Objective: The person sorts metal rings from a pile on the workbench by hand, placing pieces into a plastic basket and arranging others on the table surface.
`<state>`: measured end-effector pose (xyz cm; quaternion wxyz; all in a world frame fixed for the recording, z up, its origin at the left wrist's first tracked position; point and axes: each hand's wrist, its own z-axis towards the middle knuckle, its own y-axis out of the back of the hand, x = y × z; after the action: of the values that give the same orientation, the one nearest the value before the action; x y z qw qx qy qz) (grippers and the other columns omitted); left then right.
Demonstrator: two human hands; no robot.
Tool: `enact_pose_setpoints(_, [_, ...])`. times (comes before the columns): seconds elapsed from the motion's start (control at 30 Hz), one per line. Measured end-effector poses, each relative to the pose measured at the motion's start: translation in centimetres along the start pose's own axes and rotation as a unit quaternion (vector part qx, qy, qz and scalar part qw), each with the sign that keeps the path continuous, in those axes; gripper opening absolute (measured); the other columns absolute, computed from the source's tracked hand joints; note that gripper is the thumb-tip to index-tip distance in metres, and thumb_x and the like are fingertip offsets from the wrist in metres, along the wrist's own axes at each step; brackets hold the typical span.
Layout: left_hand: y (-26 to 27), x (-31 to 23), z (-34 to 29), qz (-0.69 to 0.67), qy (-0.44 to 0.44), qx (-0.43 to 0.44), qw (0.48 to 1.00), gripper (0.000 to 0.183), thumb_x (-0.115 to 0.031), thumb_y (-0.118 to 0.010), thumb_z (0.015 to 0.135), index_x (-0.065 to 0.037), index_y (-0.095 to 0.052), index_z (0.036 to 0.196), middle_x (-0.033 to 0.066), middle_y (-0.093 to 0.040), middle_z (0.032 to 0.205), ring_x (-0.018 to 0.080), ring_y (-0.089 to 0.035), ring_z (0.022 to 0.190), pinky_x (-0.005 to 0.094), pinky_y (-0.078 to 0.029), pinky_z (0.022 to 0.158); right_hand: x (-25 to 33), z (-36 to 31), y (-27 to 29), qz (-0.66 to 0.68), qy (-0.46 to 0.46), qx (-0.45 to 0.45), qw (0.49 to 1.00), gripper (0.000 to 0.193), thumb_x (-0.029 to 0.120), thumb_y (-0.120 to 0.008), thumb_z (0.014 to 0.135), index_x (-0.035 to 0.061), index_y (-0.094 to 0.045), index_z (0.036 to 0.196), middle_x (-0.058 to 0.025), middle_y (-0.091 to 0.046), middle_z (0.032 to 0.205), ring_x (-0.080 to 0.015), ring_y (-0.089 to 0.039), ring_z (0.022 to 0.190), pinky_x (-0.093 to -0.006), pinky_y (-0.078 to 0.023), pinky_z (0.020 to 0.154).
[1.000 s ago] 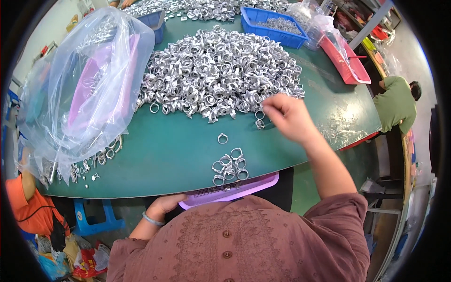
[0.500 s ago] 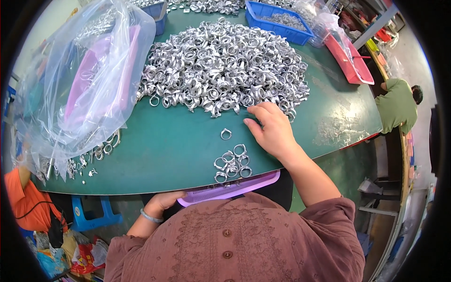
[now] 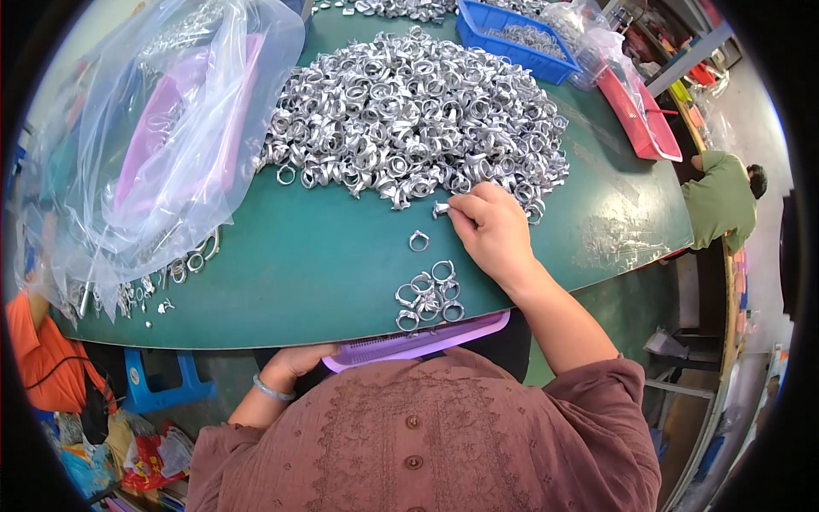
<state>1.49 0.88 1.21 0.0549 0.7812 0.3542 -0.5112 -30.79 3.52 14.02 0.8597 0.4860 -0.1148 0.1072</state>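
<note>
My right hand (image 3: 495, 230) pinches a silver metal ring (image 3: 441, 209) between thumb and fingertips, just at the near edge of a big heap of similar rings (image 3: 409, 119). Closer to me on the green table (image 3: 324, 264), one single ring (image 3: 418, 241) lies apart. Below it, a small cluster of several rings (image 3: 426, 294) sits by the table's front edge. My left hand (image 3: 303, 358), with a bangle on its wrist, holds the left end of a purple plastic basket (image 3: 418, 346) on my lap under that edge. Its fingertips are partly hidden.
Clear plastic sheeting (image 3: 171, 171) covers a pink tray (image 3: 239, 111) at the left, with scattered metal pieces (image 3: 141, 294) beside it. A blue crate (image 3: 512, 43) and a red tray (image 3: 636, 111) stand at the far right. People in orange (image 3: 43, 346) and green (image 3: 721, 200) sit nearby.
My right thumb and fingers have closed on a ring and drawn it slightly out from the heap's near edge. My left hand stays at the basket.
</note>
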Motion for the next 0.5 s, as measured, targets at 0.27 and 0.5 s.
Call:
enact_pose_setpoints(0.27, [0.3,0.5,0.3,-0.004,0.024,0.005,1.0,0.03,-0.003,-0.055,0.077,0.003,-0.059,0.106,0.0059,-0.06,0.1,0.0163,-0.054,0.087,0.0293,-0.045,0.078,-0.5,-1.4,2.2,-0.054,0.142,0.043,0.987,0.013,0.004,-0.062,0.071,0.0061,-0.063,0.084,-0.007,-0.056,0.087,-0.0246,-0.054,0.08,-0.0355,-0.044,0.073])
enact_pose_setpoints(0.5, [0.6,1.1,0.4,-0.014,0.072,0.008,0.997,0.036,-0.002,-0.052,0.077,0.005,-0.055,0.112,0.0098,-0.058,0.107,0.018,-0.055,0.093,0.0279,-0.046,0.08,-0.9,-2.3,3.2,0.066,0.006,-0.031,0.997,0.021,-0.004,-0.06,0.073,0.0023,-0.059,0.092,-0.012,-0.059,0.093,-0.031,-0.056,0.085,-0.0367,-0.047,0.072])
